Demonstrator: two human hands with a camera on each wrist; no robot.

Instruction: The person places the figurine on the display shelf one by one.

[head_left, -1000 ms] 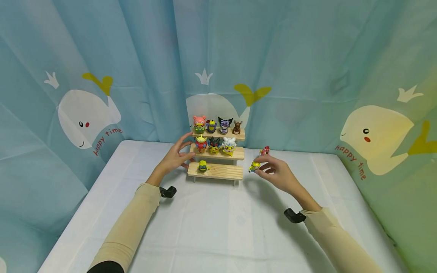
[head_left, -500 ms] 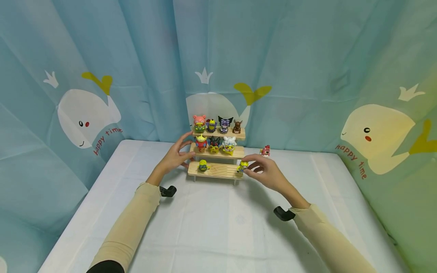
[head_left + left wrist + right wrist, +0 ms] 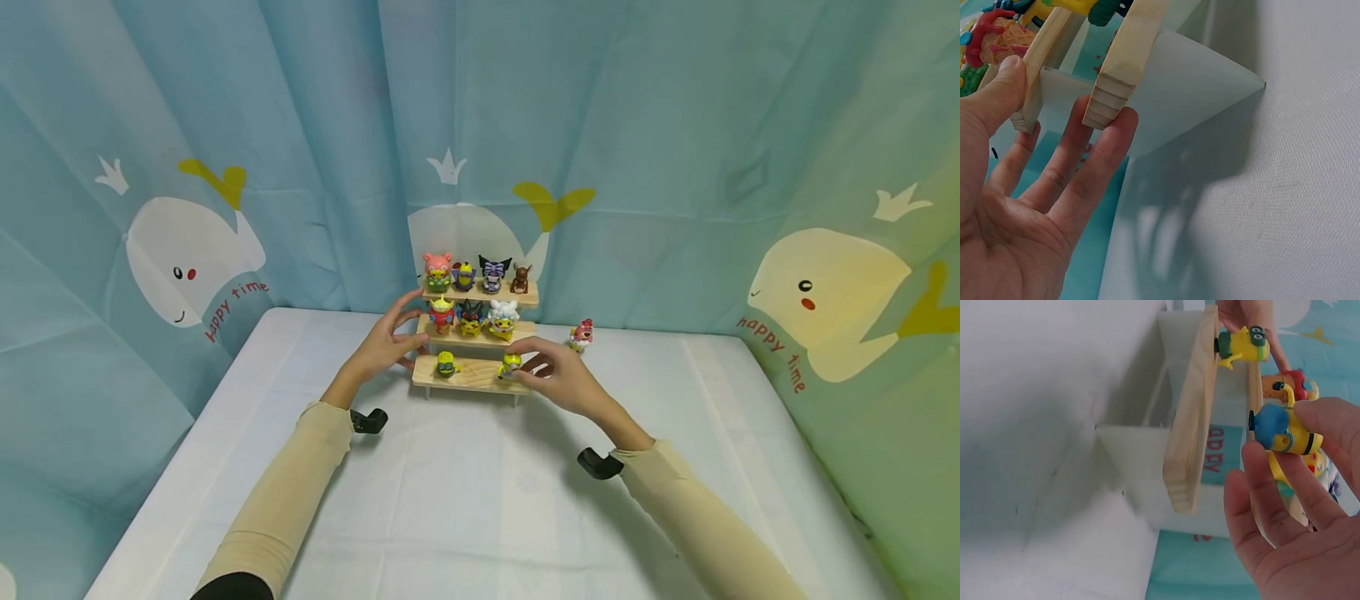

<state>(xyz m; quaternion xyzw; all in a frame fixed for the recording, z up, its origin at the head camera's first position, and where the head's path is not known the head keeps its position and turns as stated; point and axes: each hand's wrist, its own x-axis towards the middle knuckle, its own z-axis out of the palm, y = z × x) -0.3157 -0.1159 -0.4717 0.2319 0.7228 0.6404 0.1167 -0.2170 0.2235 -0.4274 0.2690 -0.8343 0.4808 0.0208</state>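
A three-tier wooden display stand (image 3: 474,377) bears small toy figures. My left hand (image 3: 384,343) grips its left side; in the left wrist view the thumb lies on one board's end and the fingertips meet the lower board. My right hand (image 3: 562,377) pinches a yellow and blue Minion figure (image 3: 511,365) between thumb and fingers, over the right part of the bottom shelf. In the right wrist view this Minion figure (image 3: 1279,428) is near the shelf edge. Another Minion figure (image 3: 446,364), with dark goggles, stands at the bottom shelf's left end.
The middle shelf holds a red-suited alien figure (image 3: 442,315), a dark-eared figure (image 3: 471,319) and a white-topped figure (image 3: 502,319). Several figures line the top shelf. A pink and red figure (image 3: 581,335) stands on the white-covered table (image 3: 450,500), right of the stand. Printed curtains (image 3: 660,250) hang behind.
My right hand has moved left with the Minion figure, from beside the stand to over the bottom shelf. The left hand has stayed at the stand's left side.
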